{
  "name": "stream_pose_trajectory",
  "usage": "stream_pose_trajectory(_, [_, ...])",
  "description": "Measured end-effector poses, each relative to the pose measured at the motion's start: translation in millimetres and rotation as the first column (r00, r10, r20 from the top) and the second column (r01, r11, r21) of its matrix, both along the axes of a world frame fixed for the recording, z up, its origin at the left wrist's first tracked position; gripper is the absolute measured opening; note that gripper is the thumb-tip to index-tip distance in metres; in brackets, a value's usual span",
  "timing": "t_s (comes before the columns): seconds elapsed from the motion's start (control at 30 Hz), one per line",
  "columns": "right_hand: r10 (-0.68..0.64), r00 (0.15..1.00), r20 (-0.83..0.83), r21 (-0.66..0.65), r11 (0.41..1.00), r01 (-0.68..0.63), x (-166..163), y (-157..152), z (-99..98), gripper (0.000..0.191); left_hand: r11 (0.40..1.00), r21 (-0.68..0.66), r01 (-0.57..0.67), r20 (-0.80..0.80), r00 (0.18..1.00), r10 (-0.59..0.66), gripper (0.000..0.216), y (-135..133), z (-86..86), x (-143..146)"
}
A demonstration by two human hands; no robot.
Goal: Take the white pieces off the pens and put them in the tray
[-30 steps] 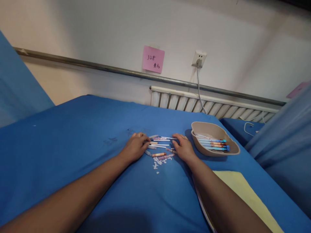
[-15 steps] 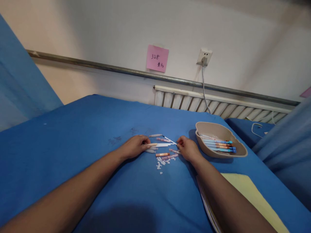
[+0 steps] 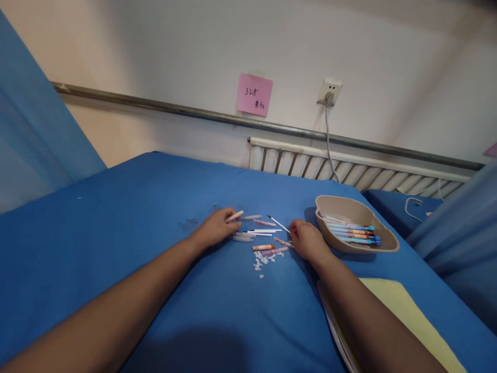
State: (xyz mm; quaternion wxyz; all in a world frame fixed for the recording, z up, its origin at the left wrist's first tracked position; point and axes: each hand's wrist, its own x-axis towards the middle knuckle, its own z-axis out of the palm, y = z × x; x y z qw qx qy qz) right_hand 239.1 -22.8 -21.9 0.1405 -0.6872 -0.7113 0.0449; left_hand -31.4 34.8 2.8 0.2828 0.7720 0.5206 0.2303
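1. Holding a pale barrel [image 3: 235, 215] pinched in its fingertips, the left hand [image 3: 213, 228] rests on the blue sheet [image 3: 116, 223] near the middle of the bed, the barrel tip pointing up toward the wall side.
2. Right hand [image 3: 308, 242] curled, fingers closed on a thin white refill [image 3: 278, 223] that slants away toward the far edge; grip sits at one end only.
3. Between the hands: loose pen parts [image 3: 261, 234] lying flat (white refills, clear barrels, an orange piece), and nearer the person a scatter of small white bits [image 3: 262, 260].
4. Tray [image 3: 388, 243] toward the right edge, just beside the right hand, with finished pens [image 3: 353, 234] lying side by side in it.
5. Risk: the refill held by one end may bend or miss the barrel mouth, since both parts are slim and the hands are apart.
6. Risk: a forearm or wrist sweep could push the white bits across the soft sheet; they are tiny and would hide in folds.
7. Risk: the sheet gives under pressure, so round parts may roll toward the hands.
8. Risk: the right elbow lies over the yellow paper [image 3: 399, 316] at the near right corner and could drag it off the edge.
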Motion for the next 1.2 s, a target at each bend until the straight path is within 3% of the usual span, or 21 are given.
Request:
stream_pose_trajectory(0.07, [0.001,1.000,0.023,-0.007,1.000,-0.001,-0.1,-0.8,1.1,0.022,0.989,0.003,0.148,-0.137,0.980,-0.147,0.030,-9.3,5.9,1.3])
stream_pose_trajectory(0.13, [0.001,0.999,0.033,-0.019,1.000,0.000,-0.7,-1.0,1.7,0.022,0.977,0.028,0.213,-0.238,0.950,-0.200,0.031,-15.6,9.1,2.3])
stream_pose_trajectory(0.43, [-0.044,0.999,-0.024,-0.017,0.999,0.043,-0.8,0.4,-0.1,0.020,0.984,0.076,0.162,-0.296,0.946,-0.133,0.032,-9.2,7.2,0.8])
stream_pose_trajectory(0.67, [-0.086,0.992,-0.092,-0.013,0.996,0.085,0.1,1.0,-0.2,0.014,0.970,0.121,0.210,-0.280,0.945,-0.170,0.038,-13.1,10.4,3.3])
stream_pose_trajectory(0.87, [-0.139,0.948,-0.285,0.029,0.988,0.154,1.3,4.7,-1.8,0.012,0.948,0.109,0.298,-0.310,0.916,-0.253,0.029,-11.1,5.6,3.4])
stream_pose_trajectory(1.0, [-0.109,0.829,-0.549,0.116,0.972,0.204,3.4,9.3,-7.1,0.020,0.943,0.063,0.326,-0.259,0.918,-0.300,0.025,-15.2,7.2,6.4])
stream_pose_trajectory(1.2, [-0.019,0.454,-0.891,0.101,0.966,0.238,0.3,13.6,-10.7,0.029,0.949,0.042,0.312,-0.206,0.932,-0.298,0.027,-19.9,9.9,9.8])
